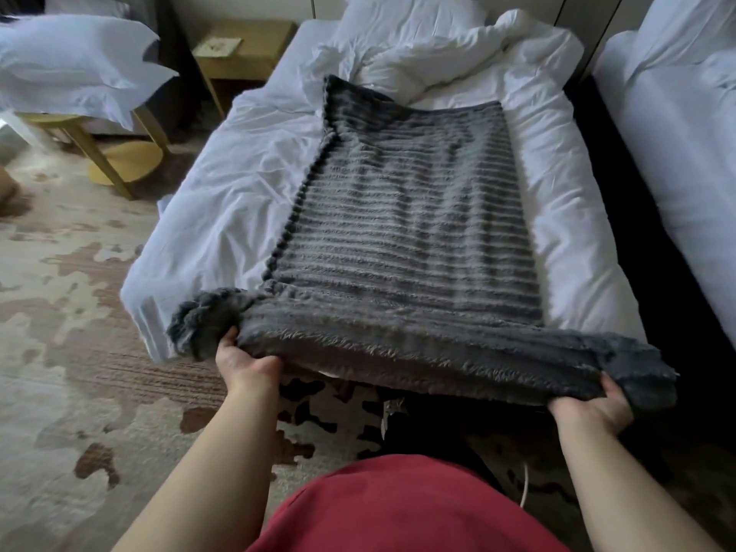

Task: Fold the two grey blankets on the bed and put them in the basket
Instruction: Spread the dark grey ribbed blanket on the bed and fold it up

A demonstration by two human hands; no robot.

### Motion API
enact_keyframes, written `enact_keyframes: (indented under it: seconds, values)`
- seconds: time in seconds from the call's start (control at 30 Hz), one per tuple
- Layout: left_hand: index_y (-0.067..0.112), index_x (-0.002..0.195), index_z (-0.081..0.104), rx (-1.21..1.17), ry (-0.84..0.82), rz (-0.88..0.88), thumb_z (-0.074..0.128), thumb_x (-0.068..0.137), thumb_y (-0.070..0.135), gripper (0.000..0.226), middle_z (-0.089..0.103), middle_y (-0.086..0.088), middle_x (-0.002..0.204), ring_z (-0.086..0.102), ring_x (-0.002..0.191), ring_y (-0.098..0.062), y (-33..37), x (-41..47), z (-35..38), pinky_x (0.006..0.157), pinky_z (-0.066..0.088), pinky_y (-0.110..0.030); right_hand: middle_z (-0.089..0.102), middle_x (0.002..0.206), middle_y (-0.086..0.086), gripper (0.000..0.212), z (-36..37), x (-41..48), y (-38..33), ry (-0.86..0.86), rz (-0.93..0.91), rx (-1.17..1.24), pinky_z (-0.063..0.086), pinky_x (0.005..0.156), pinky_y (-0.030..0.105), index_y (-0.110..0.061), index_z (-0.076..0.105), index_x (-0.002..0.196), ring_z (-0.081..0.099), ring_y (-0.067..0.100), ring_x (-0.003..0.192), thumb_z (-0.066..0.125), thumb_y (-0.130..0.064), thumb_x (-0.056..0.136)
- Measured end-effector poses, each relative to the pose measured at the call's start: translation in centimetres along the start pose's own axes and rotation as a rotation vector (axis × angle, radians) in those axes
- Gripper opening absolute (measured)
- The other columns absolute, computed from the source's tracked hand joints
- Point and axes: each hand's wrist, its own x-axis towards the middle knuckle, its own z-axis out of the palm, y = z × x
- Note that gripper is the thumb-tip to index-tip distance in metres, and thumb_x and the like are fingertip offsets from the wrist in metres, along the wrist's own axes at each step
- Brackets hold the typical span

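Closest to the camera is the person's red top (398, 507), with both bare forearms reaching out from either side of it. The left hand (247, 362) has its fingers curled up under the near-left corner of the grey blanket (402, 217), gripping a bunched-up wad of it, thumb on the near side. The right hand (593, 408) is doing the same thing at the near-right corner, fingers tucked under the fluffy edge and holding on. So both hands are closed on the blanket, and the near edge is stretched between them, lifted off the foot of the bed (223, 217).

Past the hands, the rest of the blanket lies flat on the white sheet, running lengthwise away up the middle of the bed. It's the ribbed fuzzy kind, with a bobbly trim down the edge on the left-hand side. Beyond its far end there's a crumpled white duvet (418, 61).

Off to the left of the left hand is blotchy beige and brown carpet (59, 312). Further out that way sits a little round wooden desk (119, 153) with a white pillow (75, 61) on top, and behind that a wooden nightstand (243, 45). Out past the right hand, across a dark gap, is a second bed (677, 153) in white.
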Motion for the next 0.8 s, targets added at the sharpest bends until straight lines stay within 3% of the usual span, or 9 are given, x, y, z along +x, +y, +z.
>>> enact_keyframes:
  seconds: [0.13, 0.23, 0.33, 0.4, 0.47, 0.7, 0.8]
  values:
    - [0.009, 0.100, 0.067, 0.078, -0.114, 0.014, 0.052, 0.093, 0.028, 0.025, 0.072, -0.012, 0.096, 0.062, 0.106, -0.027, 0.8, 1.2, 4.0, 0.094, 0.047, -0.042, 0.056, 0.084, 0.001, 0.016, 4.2, 0.1, -0.3, 0.010, -0.062, -0.032, 0.042, 0.096, 0.045, -0.023, 0.057, 0.083, 0.055, 0.024, 0.077, 0.070, -0.017, 0.074]
    - [0.013, 0.119, 0.063, 0.103, -0.223, 0.037, 0.057, 0.090, 0.033, 0.037, 0.067, -0.011, 0.116, 0.059, 0.116, -0.027, 1.6, 2.9, 7.9, 0.098, 0.045, -0.044, 0.060, 0.091, 0.003, 0.014, 9.9, 0.9, -0.7, -0.122, -0.001, -0.035, 0.035, 0.104, 0.046, -0.024, 0.058, 0.088, 0.055, 0.026, 0.084, 0.068, -0.023, 0.078]
    - [0.025, 0.141, 0.040, 0.251, -0.288, 0.139, 0.050, 0.095, 0.040, 0.050, 0.043, -0.005, 0.147, 0.039, 0.136, -0.025, 2.0, 5.2, 11.8, 0.110, 0.029, -0.054, 0.056, 0.127, 0.009, 0.044, 15.7, 1.9, -0.6, -0.325, 0.097, -0.067, 0.038, 0.105, 0.043, -0.015, 0.054, 0.126, 0.055, 0.029, 0.113, 0.062, -0.031, 0.086]
    - [0.029, 0.151, 0.021, 0.380, -0.262, 0.118, 0.043, 0.098, 0.042, 0.058, 0.024, -0.006, 0.157, 0.027, 0.143, -0.028, 1.5, 7.3, 13.4, 0.112, 0.023, -0.058, 0.041, 0.142, 0.011, 0.068, 18.5, 2.6, 0.4, -0.349, 0.125, -0.186, 0.033, 0.108, 0.041, -0.012, 0.027, 0.148, 0.043, 0.026, 0.131, 0.056, -0.036, 0.091]
    - [0.027, 0.151, 0.021, 0.530, -0.232, 0.057, 0.039, 0.100, 0.042, 0.056, 0.020, -0.007, 0.158, 0.025, 0.143, -0.030, 0.4, 9.7, 14.0, 0.110, 0.025, -0.057, 0.033, 0.148, 0.012, 0.075, 20.1, 4.1, 2.1, -0.331, 0.153, -0.307, 0.026, 0.113, 0.041, -0.012, 0.014, 0.152, 0.034, 0.025, 0.138, 0.053, -0.037, 0.093]
    - [0.019, 0.146, 0.037, 0.646, -0.030, -0.127, 0.039, 0.099, 0.039, 0.050, 0.037, 0.002, 0.150, 0.030, 0.141, -0.018, -3.8, 17.3, 10.3, 0.115, 0.024, -0.043, 0.027, 0.155, 0.011, 0.068, 17.0, 11.3, 9.5, -0.085, 0.274, -0.578, 0.022, 0.116, 0.043, -0.014, 0.019, 0.152, 0.027, 0.026, 0.143, 0.052, -0.032, 0.095]
    - [0.019, 0.128, 0.053, 0.597, 0.193, -0.008, 0.040, 0.100, 0.019, 0.031, 0.056, 0.001, 0.124, 0.054, 0.109, -0.010, -4.7, 19.7, 7.7, 0.094, 0.043, -0.027, 0.038, 0.150, 0.005, 0.054, 14.7, 14.0, 11.1, 0.018, 0.266, -0.672, 0.027, 0.113, 0.038, -0.018, 0.033, 0.147, 0.037, 0.019, 0.137, 0.049, -0.033, 0.097]
